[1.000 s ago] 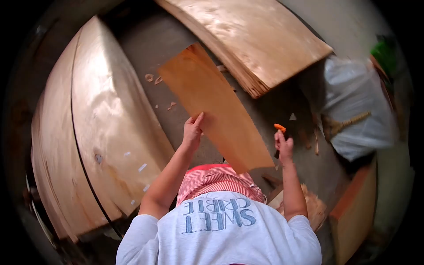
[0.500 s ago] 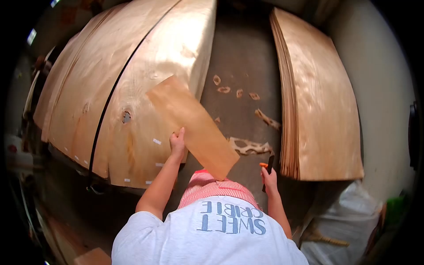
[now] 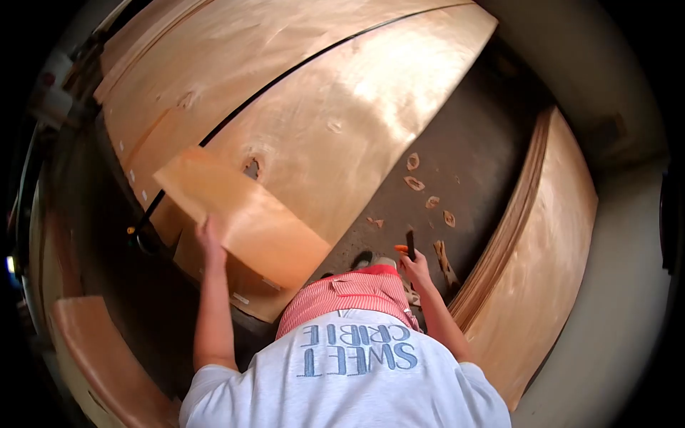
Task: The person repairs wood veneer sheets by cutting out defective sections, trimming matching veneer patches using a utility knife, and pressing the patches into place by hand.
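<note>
My left hand (image 3: 211,241) grips the near edge of a rectangular orange-brown wood sheet (image 3: 246,217). The sheet is tilted over the corner of a large stack of pale veneer (image 3: 342,114), near a knot hole. In front of my body on the right, my right hand (image 3: 414,267) is closed round a dark-bladed tool (image 3: 410,245) with an orange part. The lower part of the tool is hidden by the fingers.
A black strap (image 3: 285,74) crosses the large stack. A second veneer stack (image 3: 549,235) stands at the right by the wall. Several wood scraps (image 3: 414,183) lie on the floor between the stacks. Another brown board (image 3: 107,349) is at lower left.
The view has turned left, and the large stack now fills the upper middle. My left hand has carried the sheet left over the stack's near corner. The tool remains in my right hand.
</note>
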Motion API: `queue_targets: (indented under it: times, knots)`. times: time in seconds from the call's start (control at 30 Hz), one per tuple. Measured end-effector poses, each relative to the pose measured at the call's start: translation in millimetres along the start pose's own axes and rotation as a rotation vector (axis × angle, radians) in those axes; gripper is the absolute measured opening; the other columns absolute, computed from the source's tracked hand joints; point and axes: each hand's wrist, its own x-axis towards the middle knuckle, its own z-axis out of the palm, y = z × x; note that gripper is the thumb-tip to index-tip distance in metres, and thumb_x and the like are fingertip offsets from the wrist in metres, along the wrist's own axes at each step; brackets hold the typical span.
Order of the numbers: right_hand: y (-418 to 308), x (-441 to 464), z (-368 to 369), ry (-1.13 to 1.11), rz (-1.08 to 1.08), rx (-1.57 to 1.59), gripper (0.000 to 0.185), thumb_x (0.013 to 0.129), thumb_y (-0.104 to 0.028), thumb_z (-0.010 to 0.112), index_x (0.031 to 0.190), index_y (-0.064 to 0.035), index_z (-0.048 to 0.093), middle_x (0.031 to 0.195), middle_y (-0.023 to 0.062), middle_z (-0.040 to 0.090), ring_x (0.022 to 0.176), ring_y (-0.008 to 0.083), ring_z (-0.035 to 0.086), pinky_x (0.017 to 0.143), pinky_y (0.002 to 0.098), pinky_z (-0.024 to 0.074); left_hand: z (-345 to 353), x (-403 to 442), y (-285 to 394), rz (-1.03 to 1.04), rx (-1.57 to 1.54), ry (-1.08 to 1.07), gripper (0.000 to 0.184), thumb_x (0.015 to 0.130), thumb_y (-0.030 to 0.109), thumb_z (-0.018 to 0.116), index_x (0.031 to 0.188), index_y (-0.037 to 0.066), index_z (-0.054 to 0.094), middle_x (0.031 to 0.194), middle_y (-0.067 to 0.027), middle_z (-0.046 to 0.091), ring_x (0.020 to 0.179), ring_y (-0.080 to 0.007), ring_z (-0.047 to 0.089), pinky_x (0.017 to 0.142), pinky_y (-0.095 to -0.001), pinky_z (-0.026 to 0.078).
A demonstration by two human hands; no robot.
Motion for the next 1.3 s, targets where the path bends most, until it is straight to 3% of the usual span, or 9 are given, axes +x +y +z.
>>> queue_targets:
  times: [0.23,0.5,0.6,0.67,0.83,0.9,0.97,1.27,1.3]
  knots:
    - [-80,157,73,-0.513,-0.196,-0.477,0.026,0.088,-0.012,0.046,0.112,-0.0076,0.054,0.063,0.0019,0.052,0.056,0.0104,0.050,0.054,0.0256,0.0404,-86,5,121,0.223,0.387,0.213,0.034,0.088,0.016,0.049,0.115,-0.004,0.048,0.111,-0.0099,0.054,0.100,-0.0172,0.051,0.087,-0.0292,0.039]
    - [-150,275,142,-0.606,-0.730,-1.275,0.046,0.081,-0.017,0.044,0.126,-0.0256,0.041,0.077,0.0125,0.062,0.068,0.0299,0.060,0.059,0.0408,0.0467,-3,-43,224,0.187,1.370,0.479,0.032,0.090,0.016,0.042,0.115,-0.004,0.045,0.107,-0.0223,0.055,0.098,-0.0293,0.055,0.082,-0.0341,0.043]
    - [-149,300,145,-0.680,-0.726,-1.412,0.051,0.082,-0.022,0.048,0.130,-0.0273,0.035,0.078,0.0154,0.061,0.070,0.0326,0.059,0.059,0.0425,0.0461,40,-41,194,0.463,1.558,0.494,0.015,0.085,0.012,0.043,0.094,0.004,0.052,0.091,-0.0146,0.056,0.084,-0.0341,0.054,0.069,-0.0412,0.044]
    - [-149,301,142,-0.695,-0.722,-1.517,0.052,0.080,-0.022,0.049,0.130,-0.0265,0.034,0.079,0.0153,0.061,0.070,0.0324,0.059,0.059,0.0431,0.0461,68,-45,169,0.374,1.637,0.404,0.016,0.084,0.012,0.043,0.095,0.005,0.052,0.090,-0.0138,0.055,0.082,-0.0332,0.055,0.068,-0.0404,0.045]
    - [-144,290,142,-0.634,-0.732,-1.531,0.031,0.080,-0.023,0.048,0.110,-0.0131,0.054,0.077,0.0163,0.061,0.070,0.0332,0.059,0.061,0.0437,0.0463,65,-34,76,0.114,1.705,0.196,0.030,0.087,0.010,0.038,0.115,0.004,0.047,0.125,-0.0122,0.043,0.096,-0.0310,0.052,0.081,-0.0375,0.044]
    - [-141,286,143,-0.589,-0.736,-1.537,0.025,0.081,-0.024,0.048,0.099,-0.0092,0.056,0.076,0.0171,0.061,0.070,0.0342,0.059,0.062,0.0442,0.0463,55,-34,22,0.475,1.665,0.163,0.037,0.084,0.007,0.041,0.121,0.003,0.043,0.129,-0.0134,0.038,0.103,-0.0319,0.048,0.086,-0.0375,0.042]
    - [-140,279,143,-0.560,-0.712,-1.539,0.024,0.081,-0.025,0.048,0.094,-0.0069,0.057,0.075,0.0179,0.061,0.070,0.0352,0.059,0.063,0.0448,0.0463,66,-41,-12,0.623,1.643,0.089,0.042,0.078,0.003,0.043,0.119,-0.001,0.043,0.131,-0.0167,0.032,0.101,-0.0326,0.047,0.085,-0.0417,0.042]
    - [-116,283,149,-0.446,-0.618,-1.412,0.029,0.083,-0.030,0.047,0.089,-0.0038,0.057,0.075,0.0204,0.060,0.072,0.0381,0.058,0.063,0.0459,0.0459,64,-24,-107,0.389,1.357,-0.027,0.043,0.079,0.004,0.044,0.122,-0.001,0.041,0.134,-0.0186,0.027,0.120,-0.0336,0.032,0.099,-0.0444,0.028]
    - [-118,280,152,-0.429,-0.608,-1.376,0.029,0.083,-0.030,0.047,0.090,-0.0041,0.057,0.075,0.0208,0.060,0.073,0.0383,0.058,0.063,0.0460,0.0457,55,-20,-129,0.459,1.520,-0.033,0.050,0.079,0.017,0.052,0.124,0.000,0.039,0.135,-0.0183,0.025,0.121,-0.0366,0.030,0.101,-0.0447,0.025]
